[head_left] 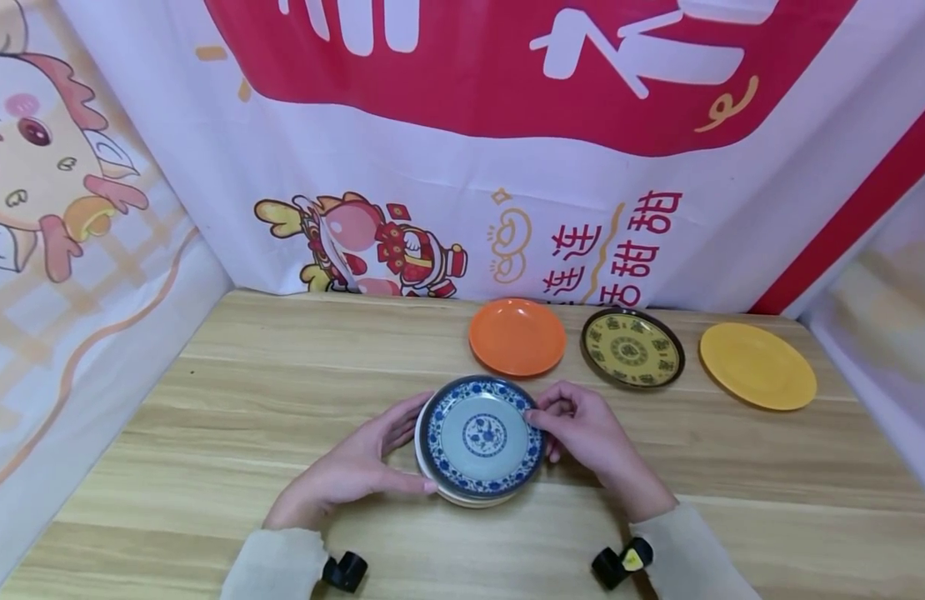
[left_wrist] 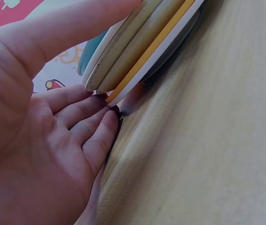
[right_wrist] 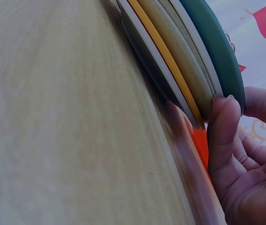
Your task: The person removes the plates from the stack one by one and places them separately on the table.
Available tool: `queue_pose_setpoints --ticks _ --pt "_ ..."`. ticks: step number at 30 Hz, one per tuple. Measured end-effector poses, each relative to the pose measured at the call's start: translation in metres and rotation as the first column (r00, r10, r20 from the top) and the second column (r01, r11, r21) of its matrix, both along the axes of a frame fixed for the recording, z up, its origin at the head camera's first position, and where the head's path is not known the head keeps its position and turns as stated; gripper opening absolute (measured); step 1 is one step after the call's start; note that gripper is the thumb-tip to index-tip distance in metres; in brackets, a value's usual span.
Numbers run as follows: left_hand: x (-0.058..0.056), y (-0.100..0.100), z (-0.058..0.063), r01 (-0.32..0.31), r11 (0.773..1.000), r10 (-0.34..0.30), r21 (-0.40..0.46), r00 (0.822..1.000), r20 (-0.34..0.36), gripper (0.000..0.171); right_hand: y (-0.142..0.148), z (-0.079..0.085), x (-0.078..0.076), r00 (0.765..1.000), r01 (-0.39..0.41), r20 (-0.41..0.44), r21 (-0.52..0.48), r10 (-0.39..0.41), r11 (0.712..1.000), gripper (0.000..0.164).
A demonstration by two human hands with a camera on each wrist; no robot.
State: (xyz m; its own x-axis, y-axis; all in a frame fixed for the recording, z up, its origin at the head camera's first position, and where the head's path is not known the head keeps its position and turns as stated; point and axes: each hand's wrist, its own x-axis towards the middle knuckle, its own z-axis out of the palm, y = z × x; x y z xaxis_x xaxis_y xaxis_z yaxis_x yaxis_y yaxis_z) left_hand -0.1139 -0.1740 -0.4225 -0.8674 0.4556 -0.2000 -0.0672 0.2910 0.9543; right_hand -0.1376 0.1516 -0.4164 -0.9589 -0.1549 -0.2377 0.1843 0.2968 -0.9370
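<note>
A stack of several plates stands on the wooden table, topped by a blue-and-white patterned plate [head_left: 483, 436] with a dark rim. From the side, the left wrist view shows tan plates [left_wrist: 128, 54], a thin orange-yellow plate [left_wrist: 149, 51] and a white one in the stack, with a dark one at the bottom. My right hand [head_left: 582, 425] pinches the top plate's right rim, thumb above and a finger beneath the edge [right_wrist: 235, 70]. Around the stack's left side lies my left hand [head_left: 365, 462], fingers extended and thumb at the near edge.
Behind the stack, an orange plate [head_left: 517, 337], a dark-rimmed patterned plate [head_left: 632, 348] and a yellow plate [head_left: 758, 367] lie apart in a row. A printed cloth [head_left: 432, 167] hangs along the table's back edge, with more cloth at both sides.
</note>
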Motion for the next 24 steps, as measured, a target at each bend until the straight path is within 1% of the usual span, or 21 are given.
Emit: queue_pose_setpoints --ticks 7,14,24 --pt "0.0006 0.0001 0.0000 -0.005 1.000 0.005 0.002 1.000 0.004 0.109 0.0002 -0.0025 -0.0014 1.000 0.004 0.006 0.008 -0.004 1.000 0.024" --pt "0.0005 0.0005 -0.0002 -0.010 1.000 0.010 -0.002 1.000 0.007 0.109 -0.0003 -0.0003 -0.0002 1.000 0.014 0.012 0.008 -0.014 1.000 0.023" --pt "0.0013 0.0000 0.0009 0.014 1.000 -0.014 0.013 1.000 -0.009 0.106 0.0019 0.0034 -0.0009 0.999 0.033 0.017 0.012 -0.033 0.999 0.022"
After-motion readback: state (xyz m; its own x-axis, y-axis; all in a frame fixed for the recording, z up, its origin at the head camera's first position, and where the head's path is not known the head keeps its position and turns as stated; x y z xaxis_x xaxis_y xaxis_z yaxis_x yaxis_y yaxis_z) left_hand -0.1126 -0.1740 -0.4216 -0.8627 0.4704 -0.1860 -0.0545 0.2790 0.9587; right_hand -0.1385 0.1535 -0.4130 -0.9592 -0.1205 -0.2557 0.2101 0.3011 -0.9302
